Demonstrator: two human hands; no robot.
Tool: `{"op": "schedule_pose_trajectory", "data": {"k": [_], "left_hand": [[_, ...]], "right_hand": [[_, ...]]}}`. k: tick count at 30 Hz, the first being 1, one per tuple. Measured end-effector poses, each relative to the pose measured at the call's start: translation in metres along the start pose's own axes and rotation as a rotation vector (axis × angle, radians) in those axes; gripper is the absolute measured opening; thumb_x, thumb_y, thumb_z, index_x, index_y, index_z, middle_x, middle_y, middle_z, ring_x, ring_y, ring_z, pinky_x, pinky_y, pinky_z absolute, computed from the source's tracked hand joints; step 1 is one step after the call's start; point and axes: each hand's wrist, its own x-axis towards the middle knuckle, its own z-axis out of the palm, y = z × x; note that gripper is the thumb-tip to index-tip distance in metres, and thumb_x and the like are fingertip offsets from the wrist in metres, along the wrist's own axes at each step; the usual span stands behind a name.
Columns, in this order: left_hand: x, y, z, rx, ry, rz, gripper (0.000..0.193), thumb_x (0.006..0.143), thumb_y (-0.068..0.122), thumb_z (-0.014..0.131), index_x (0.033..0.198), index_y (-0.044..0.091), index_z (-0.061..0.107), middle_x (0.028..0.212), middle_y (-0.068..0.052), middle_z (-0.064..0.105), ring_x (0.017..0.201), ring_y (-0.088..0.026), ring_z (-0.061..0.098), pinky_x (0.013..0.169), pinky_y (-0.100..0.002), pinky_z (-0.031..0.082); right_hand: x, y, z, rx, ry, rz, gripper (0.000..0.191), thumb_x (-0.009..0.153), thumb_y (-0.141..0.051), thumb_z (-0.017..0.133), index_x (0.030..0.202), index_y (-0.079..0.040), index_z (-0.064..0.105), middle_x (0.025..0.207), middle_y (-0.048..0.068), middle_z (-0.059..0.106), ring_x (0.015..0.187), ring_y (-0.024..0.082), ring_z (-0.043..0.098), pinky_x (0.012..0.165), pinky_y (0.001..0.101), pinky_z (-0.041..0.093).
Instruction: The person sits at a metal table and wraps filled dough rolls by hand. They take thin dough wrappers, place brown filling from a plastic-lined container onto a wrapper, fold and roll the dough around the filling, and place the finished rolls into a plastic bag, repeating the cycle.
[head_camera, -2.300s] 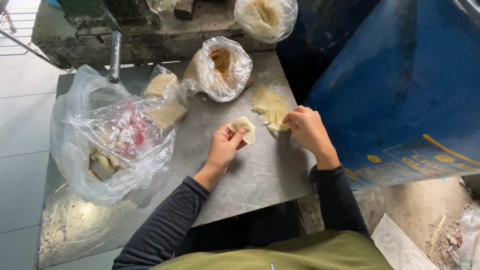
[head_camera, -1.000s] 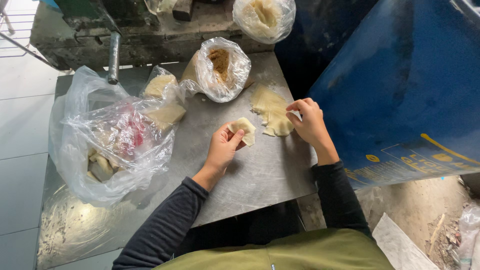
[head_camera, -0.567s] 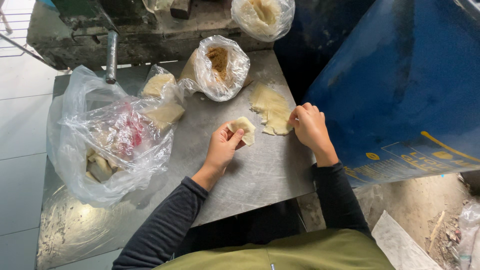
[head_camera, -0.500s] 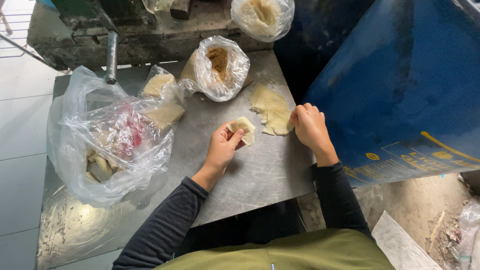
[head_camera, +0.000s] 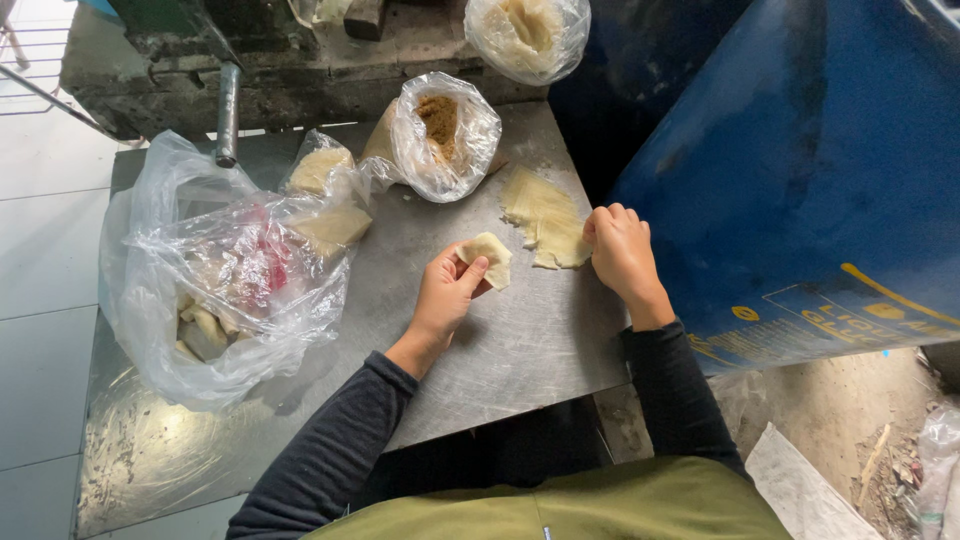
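Gripping a pale folded wrapper (head_camera: 487, 259) between thumb and curled fingers, the left hand (head_camera: 447, 291) rests near the middle of the steel table (head_camera: 520, 350), with the wrapper sticking out toward 1 o'clock from the hand. Off at 3 o'clock from it, the right hand (head_camera: 620, 250) lies on the table's right edge, fingers curled into a loose fist whose knuckles touch a stack of flat square wrappers (head_camera: 543, 213); whether it pinches one cannot be told. At 9 o'clock from the left hand sits a large crumpled clear plastic bag (head_camera: 215, 280) holding pale lumps and something red. Farther off, at 12 o'clock, an open clear bag of brown filling (head_camera: 440, 130) stands on the table, and beyond it another bag of pale matter (head_camera: 527, 30). A blue panel (head_camera: 800, 150) rises at the right.
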Motion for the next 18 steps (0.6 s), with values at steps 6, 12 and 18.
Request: {"op": "schedule_pose_trajectory", "data": {"k": [6,12,18], "left_hand": [[-0.001,0.007,0.001,-0.167,-0.063,-0.069,0.029,0.106,0.012,0.052,0.132,-0.001,0.058,0.122,-0.008,0.07,0.111,-0.015,0.068,0.103,-0.034,0.055],[-0.003,0.0,0.004,-0.259,-0.235,-0.049,0.059,0.09,-0.008,0.048,0.148,0.002,0.044,0.14,-0.008,0.06,0.131,-0.014,0.058,0.11,-0.03,0.046],[-0.004,-0.007,0.006,0.05,-0.115,0.024,0.051,0.097,0.003,0.064,0.144,0.0,0.045,0.129,-0.008,0.066,0.117,-0.013,0.063,0.097,-0.027,0.053]], "right_hand": [[0.012,-0.025,-0.019,0.076,0.09,-0.028,0.011,0.091,-0.008,0.073,0.1,-0.008,0.066,0.095,0.007,0.062,0.093,0.029,0.059,0.083,0.0399,0.045],[0.012,-0.081,-0.022,0.669,-0.063,-0.18,0.04,0.077,-0.014,0.087,0.107,-0.005,0.063,0.095,0.006,0.058,0.082,0.016,0.055,0.071,0.0279,0.048],[0.01,-0.079,-0.001,1.057,-0.286,0.072,0.013,0.097,-0.009,0.073,0.107,-0.003,0.069,0.093,-0.001,0.068,0.082,0.007,0.063,0.072,0.0238,0.052]]}}
